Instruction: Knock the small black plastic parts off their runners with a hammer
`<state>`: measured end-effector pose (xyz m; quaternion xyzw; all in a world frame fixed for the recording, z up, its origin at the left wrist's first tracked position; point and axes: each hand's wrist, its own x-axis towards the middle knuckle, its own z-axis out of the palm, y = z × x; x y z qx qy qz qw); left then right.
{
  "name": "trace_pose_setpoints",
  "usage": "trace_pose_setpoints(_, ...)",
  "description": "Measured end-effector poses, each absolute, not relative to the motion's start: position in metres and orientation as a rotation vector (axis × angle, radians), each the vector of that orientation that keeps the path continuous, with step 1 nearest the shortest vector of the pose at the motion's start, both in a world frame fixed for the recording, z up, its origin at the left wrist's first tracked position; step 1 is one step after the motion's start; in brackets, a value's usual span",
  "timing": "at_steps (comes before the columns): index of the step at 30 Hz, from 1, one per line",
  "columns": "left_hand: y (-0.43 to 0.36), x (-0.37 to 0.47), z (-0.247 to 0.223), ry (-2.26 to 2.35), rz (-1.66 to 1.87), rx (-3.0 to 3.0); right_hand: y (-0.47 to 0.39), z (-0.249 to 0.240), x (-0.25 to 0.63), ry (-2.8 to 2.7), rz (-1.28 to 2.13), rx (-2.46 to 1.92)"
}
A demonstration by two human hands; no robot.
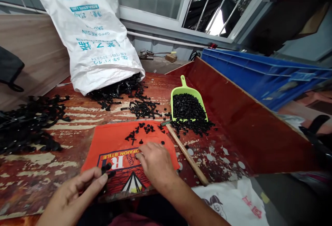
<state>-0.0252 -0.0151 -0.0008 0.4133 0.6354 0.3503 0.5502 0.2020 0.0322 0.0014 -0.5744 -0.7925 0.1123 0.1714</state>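
My left hand [75, 193] pinches a black plastic sprue piece [107, 170] between thumb and fingers, low over the near edge of an orange printed sheet [114, 150]. My right hand [155, 163] lies palm down on that sheet, fingers curled toward several small black plastic parts [145, 129] scattered on it. I cannot tell whether the right hand holds one. A green scoop [188, 101] heaped with small black parts sits just beyond, to the right.
A white resin sack [90, 29] spills black sprues [121, 91] at the back. Another black pile [28, 122] lies at left. A wooden stick [186, 155] crosses the worn red table [228, 157]. A blue crate [259, 74] stands right; a white bag [233, 201] lies near me.
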Motion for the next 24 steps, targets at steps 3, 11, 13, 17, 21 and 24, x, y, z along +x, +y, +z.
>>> trace_pose_setpoints(3,-0.009,-0.025,0.007,1.434,0.783,0.839,0.039,-0.006,0.190,-2.412,0.217,-1.697)
trace_pose_setpoints(11,0.005,-0.051,-0.002,1.651,0.636,1.685,0.028,-0.017,0.202,-2.363,0.381,-1.450)
trace_pose_setpoints(13,0.006,-0.054,0.000,1.739,0.626,1.933,0.026,-0.021,0.203,-2.272,0.468,-1.377)
trace_pose_setpoints(17,0.012,-0.052,0.013,1.773,0.682,2.343,0.024,-0.030,0.203,-2.280,0.337,-1.420)
trace_pose_setpoints(21,0.019,-0.062,0.021,1.813,0.695,2.558,0.024,-0.028,0.205,-2.183,0.421,-1.421)
trace_pose_setpoints(24,0.021,-0.069,0.026,1.871,0.694,2.464,0.024,-0.019,0.201,-2.099,0.458,-1.376)
